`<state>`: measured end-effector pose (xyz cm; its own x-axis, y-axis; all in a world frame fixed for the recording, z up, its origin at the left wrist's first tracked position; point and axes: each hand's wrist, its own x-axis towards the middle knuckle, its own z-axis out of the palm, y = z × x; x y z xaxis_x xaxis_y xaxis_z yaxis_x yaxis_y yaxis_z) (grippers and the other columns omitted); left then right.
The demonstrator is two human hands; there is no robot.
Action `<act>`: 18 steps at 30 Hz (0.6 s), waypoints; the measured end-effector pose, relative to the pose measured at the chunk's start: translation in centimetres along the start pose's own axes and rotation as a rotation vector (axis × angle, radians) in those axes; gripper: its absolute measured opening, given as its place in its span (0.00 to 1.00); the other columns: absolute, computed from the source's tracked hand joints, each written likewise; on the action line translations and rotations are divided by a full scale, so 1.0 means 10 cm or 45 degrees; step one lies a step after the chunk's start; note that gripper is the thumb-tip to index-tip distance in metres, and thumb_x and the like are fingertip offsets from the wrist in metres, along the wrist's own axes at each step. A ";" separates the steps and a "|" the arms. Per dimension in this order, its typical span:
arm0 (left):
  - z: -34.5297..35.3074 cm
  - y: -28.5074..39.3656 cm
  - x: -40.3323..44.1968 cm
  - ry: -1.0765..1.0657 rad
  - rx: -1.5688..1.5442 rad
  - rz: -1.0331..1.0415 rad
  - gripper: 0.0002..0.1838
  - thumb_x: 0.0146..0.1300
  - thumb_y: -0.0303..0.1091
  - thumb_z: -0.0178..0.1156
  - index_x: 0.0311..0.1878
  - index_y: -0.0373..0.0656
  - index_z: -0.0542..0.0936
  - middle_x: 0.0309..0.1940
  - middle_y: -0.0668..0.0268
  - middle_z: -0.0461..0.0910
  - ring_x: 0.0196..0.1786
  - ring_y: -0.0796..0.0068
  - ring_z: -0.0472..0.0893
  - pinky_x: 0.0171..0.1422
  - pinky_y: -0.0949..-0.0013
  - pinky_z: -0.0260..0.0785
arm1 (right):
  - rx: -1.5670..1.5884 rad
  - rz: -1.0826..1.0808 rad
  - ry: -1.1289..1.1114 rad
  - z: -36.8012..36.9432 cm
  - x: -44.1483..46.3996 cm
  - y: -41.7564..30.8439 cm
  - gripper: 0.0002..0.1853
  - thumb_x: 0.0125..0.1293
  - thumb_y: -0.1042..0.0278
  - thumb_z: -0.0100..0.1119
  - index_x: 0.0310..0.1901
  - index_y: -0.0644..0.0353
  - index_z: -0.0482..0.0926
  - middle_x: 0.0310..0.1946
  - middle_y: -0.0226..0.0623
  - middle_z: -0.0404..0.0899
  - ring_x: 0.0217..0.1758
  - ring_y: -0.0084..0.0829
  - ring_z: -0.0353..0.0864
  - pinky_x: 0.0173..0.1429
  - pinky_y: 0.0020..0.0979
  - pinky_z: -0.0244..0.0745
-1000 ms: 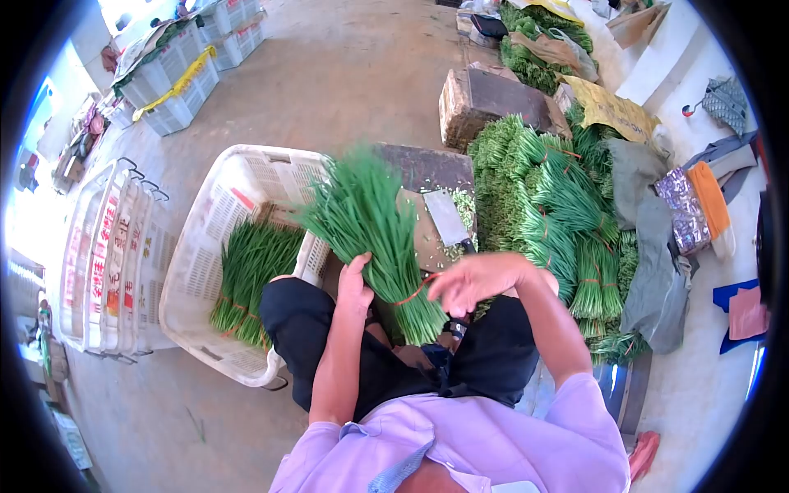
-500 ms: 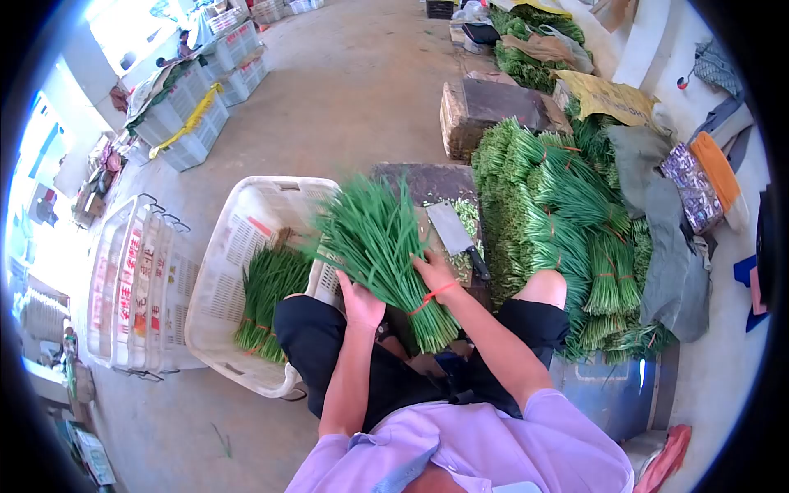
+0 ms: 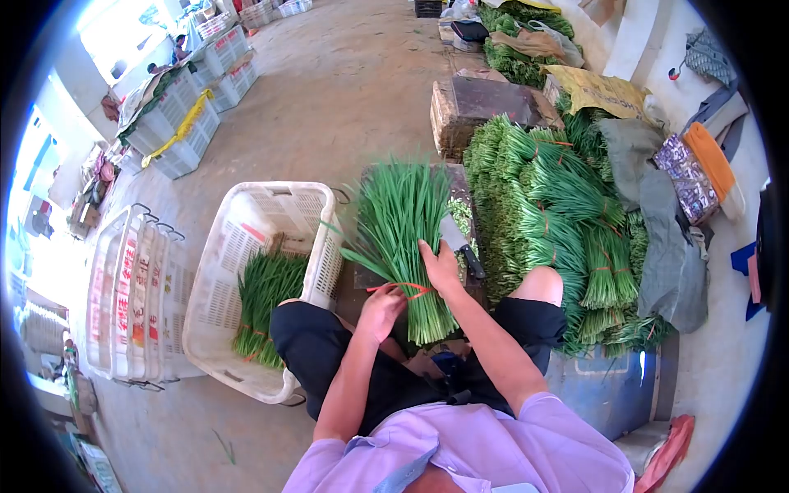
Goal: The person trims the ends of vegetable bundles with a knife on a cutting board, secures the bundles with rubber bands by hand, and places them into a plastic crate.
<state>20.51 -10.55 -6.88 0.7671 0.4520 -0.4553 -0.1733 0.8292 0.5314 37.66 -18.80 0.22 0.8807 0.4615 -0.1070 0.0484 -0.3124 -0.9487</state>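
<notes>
A bunch of long green stalks (image 3: 403,214) stands nearly upright between my knees, its pale cut ends down. An orange-red band (image 3: 415,288) runs round its lower part. My left hand (image 3: 384,311) is closed at the bunch's left side, with its fingers on the band. My right hand (image 3: 440,267) is wrapped round the bunch's right side, thumb in front. Behind the bunch, a cleaver (image 3: 470,260) with a black handle lies on the dark block (image 3: 372,175) beside chopped bits. The bunch hides part of the blade.
At my left, a white basket (image 3: 205,329) holds banded bunches (image 3: 267,287); stacked crates (image 3: 131,287) stand beyond it. Heaped green bunches (image 3: 534,222) lie at my right, near grey cloth (image 3: 670,263). A box (image 3: 485,107) is ahead. People sit far off at upper left.
The bunch has swung more upright and slightly right. My left hand has moved from its left side down to the band. The band now stretches out to my left hand's fingers.
</notes>
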 end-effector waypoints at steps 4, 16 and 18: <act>0.46 0.03 -0.14 -0.306 0.614 0.270 0.38 0.61 0.31 0.69 0.73 0.39 0.64 0.63 0.62 0.75 0.64 0.68 0.75 0.71 0.61 0.66 | -0.197 -0.083 -0.042 0.03 0.00 0.03 0.32 0.70 0.45 0.58 0.59 0.70 0.74 0.51 0.60 0.82 0.57 0.57 0.82 0.63 0.46 0.73; 0.37 0.08 0.03 0.197 0.048 0.501 0.16 0.68 0.31 0.61 0.56 0.36 0.79 0.51 0.63 0.83 0.52 0.70 0.82 0.61 0.63 0.74 | 0.015 -0.185 -0.240 0.20 -0.14 0.32 0.33 0.71 0.47 0.59 0.65 0.67 0.70 0.54 0.58 0.82 0.59 0.54 0.82 0.65 0.45 0.73; 0.37 0.08 0.04 0.179 0.045 0.502 0.16 0.69 0.32 0.61 0.57 0.36 0.79 0.51 0.64 0.83 0.53 0.71 0.82 0.61 0.64 0.74 | 0.039 -0.166 -0.248 0.21 -0.12 0.33 0.33 0.70 0.47 0.60 0.65 0.67 0.70 0.54 0.58 0.82 0.59 0.54 0.82 0.65 0.44 0.73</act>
<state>22.96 -10.91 -3.92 0.5540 0.7750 -0.3041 -0.4133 0.5731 0.7076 35.79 -18.61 -3.37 0.7604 0.6485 -0.0354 0.1389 -0.2156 -0.9665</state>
